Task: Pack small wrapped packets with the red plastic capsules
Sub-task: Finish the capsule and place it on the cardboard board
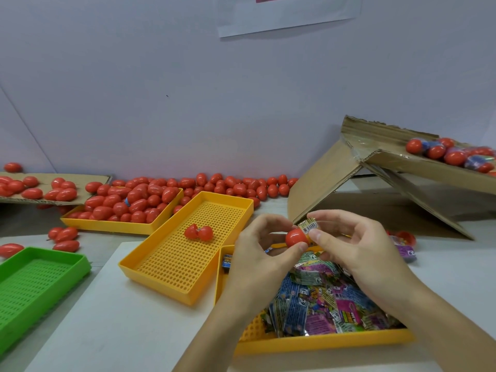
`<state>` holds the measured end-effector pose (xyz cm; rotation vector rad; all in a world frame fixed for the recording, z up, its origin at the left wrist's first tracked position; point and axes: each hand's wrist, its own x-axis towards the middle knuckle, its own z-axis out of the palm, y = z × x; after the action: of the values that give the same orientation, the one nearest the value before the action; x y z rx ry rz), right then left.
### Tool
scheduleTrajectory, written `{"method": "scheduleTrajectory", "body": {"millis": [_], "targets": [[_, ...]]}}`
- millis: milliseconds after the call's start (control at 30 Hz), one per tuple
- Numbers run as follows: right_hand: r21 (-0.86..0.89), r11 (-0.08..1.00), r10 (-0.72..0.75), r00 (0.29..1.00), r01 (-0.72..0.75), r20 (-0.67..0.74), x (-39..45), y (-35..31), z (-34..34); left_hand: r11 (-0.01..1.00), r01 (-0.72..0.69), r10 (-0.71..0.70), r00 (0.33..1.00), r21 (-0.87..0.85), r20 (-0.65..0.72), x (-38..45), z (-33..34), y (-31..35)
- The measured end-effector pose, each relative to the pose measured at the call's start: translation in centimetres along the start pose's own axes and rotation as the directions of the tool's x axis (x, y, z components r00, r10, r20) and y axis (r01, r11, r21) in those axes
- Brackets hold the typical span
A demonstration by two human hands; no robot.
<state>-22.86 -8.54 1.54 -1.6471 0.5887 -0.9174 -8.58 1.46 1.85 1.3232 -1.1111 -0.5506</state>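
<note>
A: What's where on the table (112, 326)?

B: Near tray (322, 342) at front right, full of packets (322, 304). Both hands over it: left hand (264, 253) has a capsule (295, 237), right hand (357, 242) a packet (308, 226) at its rim.

A: And to the left?

B: Middle tray (185, 264) just beside it, w/ an open capsule (198, 232) in it. Far tray (120, 224) behind, heaped w/ capsules (134, 200). Flat tray (35, 285) at far left edge.

A: Back?

B: Loose capsules (241, 186) along the wall (188, 89). Cardboard box (402, 167) at right, tilted, more inside.
</note>
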Motion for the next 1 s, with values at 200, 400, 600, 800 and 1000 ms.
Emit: {"method": "scheduleTrajectory", "body": {"millis": [200, 400, 600, 800, 1000], "targets": [[-0.012, 1.0, -0.017, 1.0, 0.017, 0.004, 0.06, 0.02, -0.02, 1.0, -0.007, 0.007, 1.0, 0.012, -0.003, -0.08, 0.04, 0.16], [-0.087, 0.995, -0.038, 0.999, 0.039, 0.009, -0.05, -0.23, -0.11, 0.999, -0.017, 0.017, 1.0, 0.05, 0.005, -0.03, 0.03, 0.18], [-0.206, 0.974, -0.081, 0.995, 0.091, 0.057, 0.08, -0.3, -0.43, 0.994, -0.042, 0.041, 0.999, 0.103, 0.018, -0.16, -0.06, 0.11], [-0.2, 0.974, -0.092, 0.992, 0.108, 0.087, 0.23, -0.25, -0.62, 0.994, -0.038, 0.035, 0.999, 0.105, 0.032, -0.04, -0.14, -0.16], [-0.134, 0.982, -0.123, 0.989, 0.134, 0.087, 0.19, -0.37, -0.49, 0.999, -0.02, 0.022, 0.999, -0.033, 0.032, 0.03, -0.17, -0.23]]}}
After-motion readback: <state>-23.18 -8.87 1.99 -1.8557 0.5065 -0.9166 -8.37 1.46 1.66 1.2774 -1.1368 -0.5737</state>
